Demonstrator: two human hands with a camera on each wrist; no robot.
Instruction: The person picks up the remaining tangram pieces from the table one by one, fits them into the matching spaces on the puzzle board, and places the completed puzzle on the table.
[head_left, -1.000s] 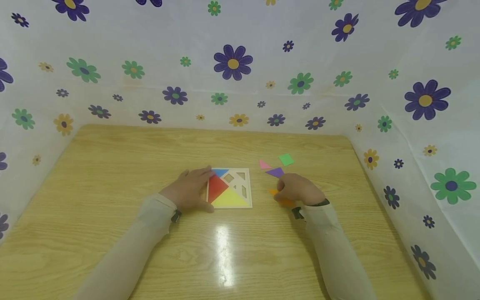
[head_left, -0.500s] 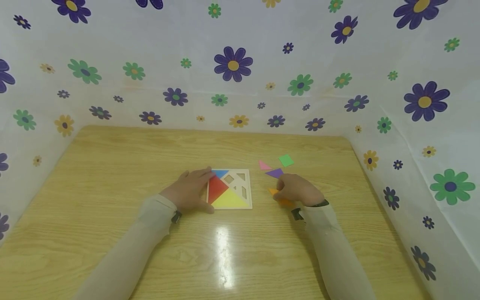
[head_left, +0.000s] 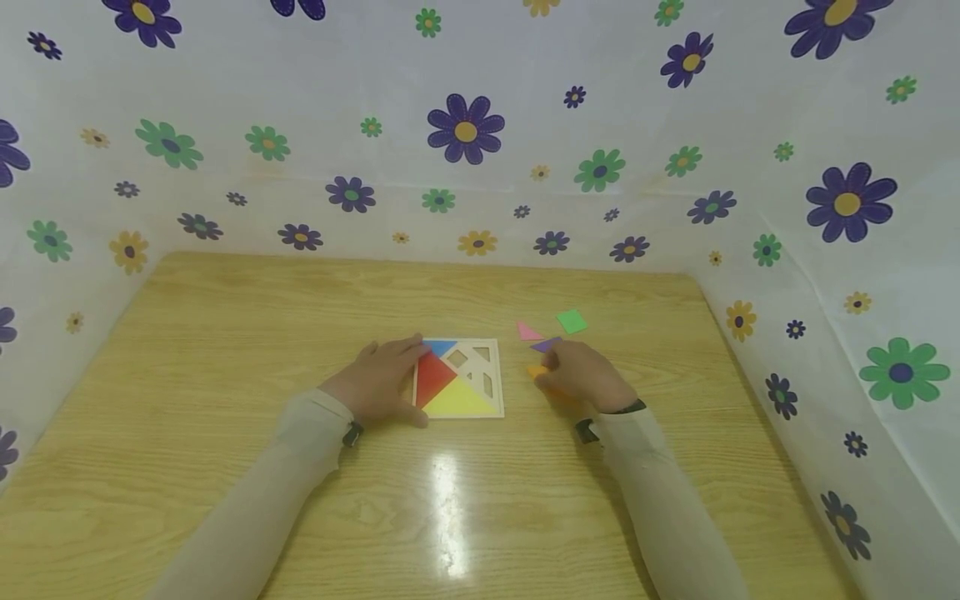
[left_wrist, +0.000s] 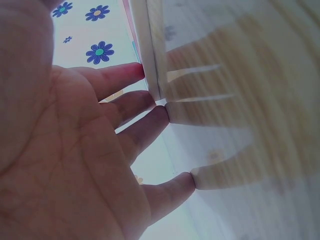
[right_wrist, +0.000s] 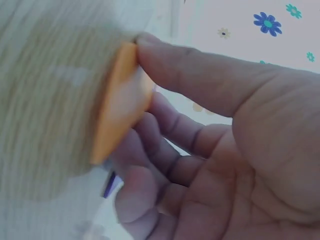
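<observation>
A cream tangram tray [head_left: 475, 363] lies on the table with a blue piece [head_left: 441, 345], a red triangle [head_left: 432, 377] and a yellow triangle [head_left: 461, 400] in it. Several of its recesses show bare. My left hand [head_left: 375, 379] rests along the tray's left side, fingers extended; in the left wrist view the fingertips [left_wrist: 160, 114] touch the table and tray edge. To the right of the tray, my right hand [head_left: 588, 375] pinches an orange tangram piece [right_wrist: 120, 102] between thumb and fingers, tilted up from the tabletop. A purple piece [head_left: 543, 345] lies just beyond those fingers, partly hidden.
Behind the right hand, a pink triangle [head_left: 528, 332] and a green square piece [head_left: 572, 322] lie flat on the wooden table [head_left: 337, 300]. Flower-printed white sheets [head_left: 405, 75] surround the table at the back and sides.
My right hand has moved slightly left toward the tray with the orange piece, and now covers part of the purple piece. My left hand and the tray stay put.
</observation>
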